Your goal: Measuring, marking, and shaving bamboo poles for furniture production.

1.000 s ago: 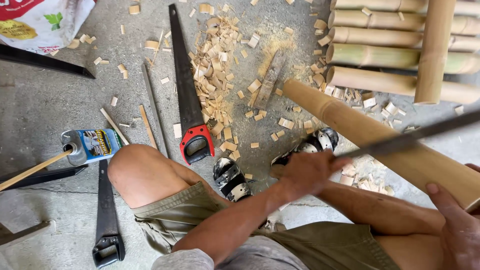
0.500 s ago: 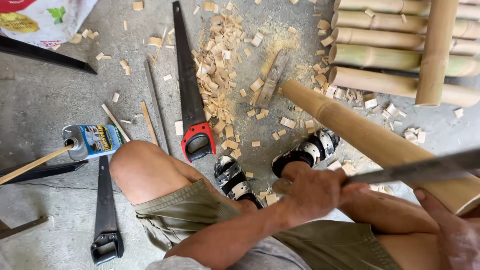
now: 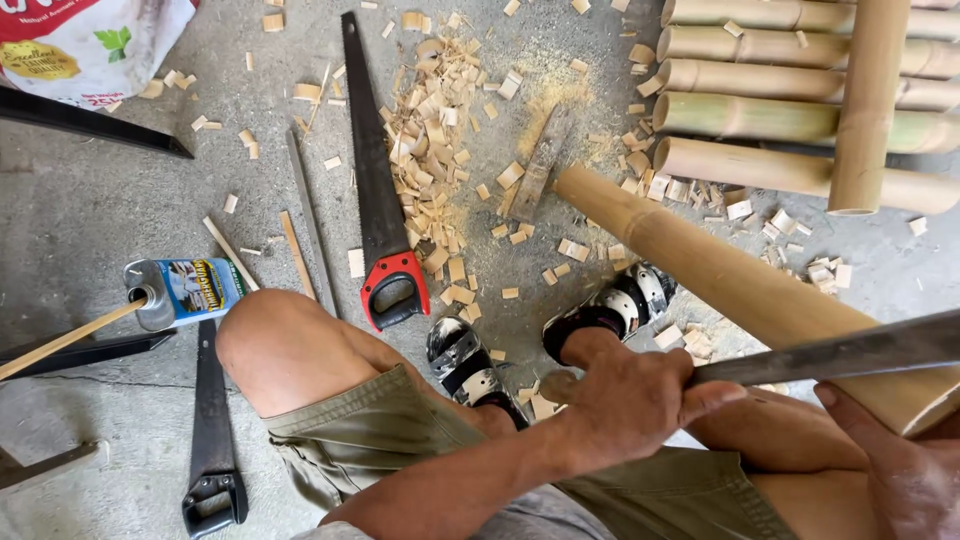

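Floor (image 3: 90, 210): bare grey concrete, dusty; sawdust patch far centre.
Chips (image 3: 440, 130): pale wood offcuts strewn thick far centre, thinner twd left + right.
L hand (image 3: 625, 400): fist closed round handle end of long blade (image 3: 850, 350), near centre.
Blade: dark, flat, runs right from L hand, lies across near end of bamboo pole (image 3: 720, 275).
R hand (image 3: 905, 465): near right corner, fingers against pole's near end; grip — cannot tell, partly out of frame.
Pole: thick, tan, slants from far centre to near right, above the sandals (image 3: 545, 335).
Bamboo stack (image 3: 800, 100): cut lengths side by side, far right; one more laid crosswise on top.
Red-handled saw (image 3: 375, 190): flat on floor, left of chips, handle nearest knee.
Black saw (image 3: 210, 440): near left, beside knee.
Can (image 3: 185, 290): blue-labelled, on its side, left; stick resting at its mouth.
Sack (image 3: 90, 40): far left corner, printed.
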